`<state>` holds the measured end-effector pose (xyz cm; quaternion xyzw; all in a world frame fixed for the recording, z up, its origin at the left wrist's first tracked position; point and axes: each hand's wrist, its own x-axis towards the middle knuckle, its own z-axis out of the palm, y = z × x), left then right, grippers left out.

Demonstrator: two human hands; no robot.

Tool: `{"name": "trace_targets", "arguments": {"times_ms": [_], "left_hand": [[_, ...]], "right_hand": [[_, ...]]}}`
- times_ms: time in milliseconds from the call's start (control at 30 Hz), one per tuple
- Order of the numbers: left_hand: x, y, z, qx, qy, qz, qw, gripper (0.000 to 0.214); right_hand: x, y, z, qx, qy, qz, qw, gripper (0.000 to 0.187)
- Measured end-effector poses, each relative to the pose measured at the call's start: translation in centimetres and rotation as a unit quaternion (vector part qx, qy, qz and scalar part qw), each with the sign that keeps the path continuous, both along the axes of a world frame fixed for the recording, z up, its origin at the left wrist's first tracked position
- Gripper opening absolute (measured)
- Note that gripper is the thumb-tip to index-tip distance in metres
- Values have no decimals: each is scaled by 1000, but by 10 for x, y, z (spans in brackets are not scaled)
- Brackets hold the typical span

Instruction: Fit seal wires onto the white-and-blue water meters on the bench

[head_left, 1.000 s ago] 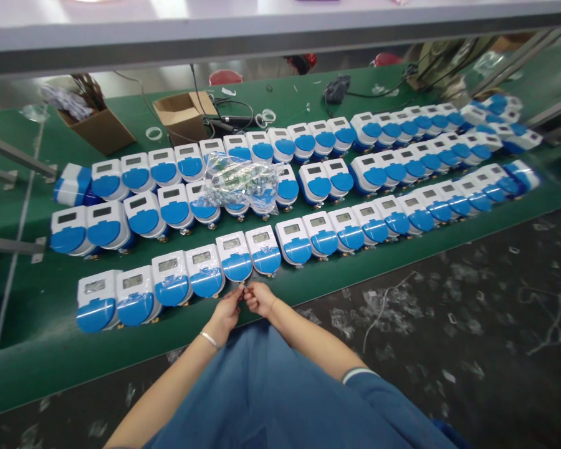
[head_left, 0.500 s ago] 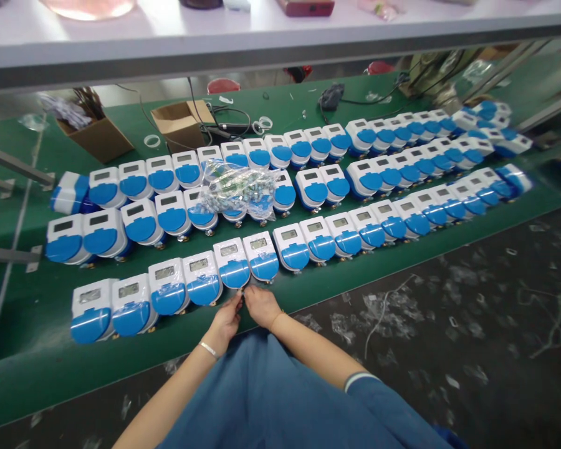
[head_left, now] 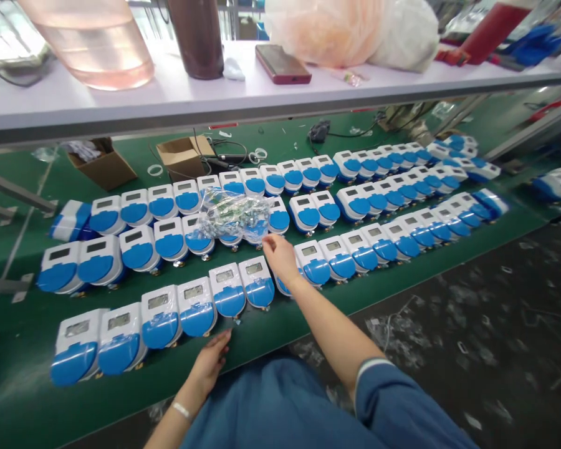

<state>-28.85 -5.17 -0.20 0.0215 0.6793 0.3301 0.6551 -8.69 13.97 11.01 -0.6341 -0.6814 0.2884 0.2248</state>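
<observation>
**Over the front row of meters, a right hand stretched toward the bag**

Near the middle of the green bench [head_left: 280, 327], the right hand [head_left: 280, 257] lies back-up above the front row of meters [head_left: 196, 308]. Its fingertips [head_left: 267, 242] are just short of the clear bag [head_left: 231, 215], with a narrow gap between them. The fingers are loosely curled, and I cannot tell whether they pinch anything.

The left hand [head_left: 210, 365] rests at the bench's near edge. Its fingers are flat and spread, holding nothing. They point at a small piece [head_left: 236, 322] just below a blue cap, close to it but apart.

The bag lies across the middle row, on top of the meters. Its long axis runs along the row, from left to right. Every meter points the same way, with the display toward the far edge and the blue cap toward the near edge.

The covered meter [head_left: 280, 289] under the right wrist shows only a sliver of blue. Crinkled film blurs what the bag holds. The small piece is too tiny to identify. A white shelf [head_left: 121, 103] hides the bench's far edge, and the left forearm is cut off at the bottom.
</observation>
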Motion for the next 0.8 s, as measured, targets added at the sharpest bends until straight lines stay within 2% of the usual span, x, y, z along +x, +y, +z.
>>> {"name": "trace_targets", "arguments": {"times_ms": [100, 167, 300, 400, 467, 500, 567, 633, 700, 800], "left_hand": [[-11, -16, 3, 9, -13, 16, 1000, 44], [-15, -26, 6, 14, -15, 32, 999, 43], [-15, -36, 14, 16, -14, 42, 999, 43], [-9, -35, 25, 35, -17, 1, 999, 44], [-4, -28, 37, 55, -27, -26, 998, 44], [-1, -24, 45, 65, -41, -33, 997, 44], [6, -13, 61, 84, -92, -29, 992, 46], [14, -2, 75, 105, -162, -16, 981, 49], [22, 6, 83, 117, -198, -16, 973, 50], [26, 7, 76, 130, -147, -47, 980, 42]], "right_hand": [[4, 60, 13, 21, -10, -15, 1000, 31], [1, 82, 13, 23, -13, -17, 1000, 34], [-5, 97, 6, 15, -13, -15, 1000, 29], [-1, 89, 6, 15, -5, -28, 999, 20], [2, 66, 7, 25, 49, -56, 997, 19], [2, 47, 7, 27, 92, -70, 993, 21], [-4, -5, 3, -5, 181, -56, 982, 24], [-16, -66, -5, -54, 201, -2, 978, 23], [-31, -122, -15, -85, 178, 60, 979, 17], [-46, -174, -24, -60, 125, 167, 976, 7]]}}
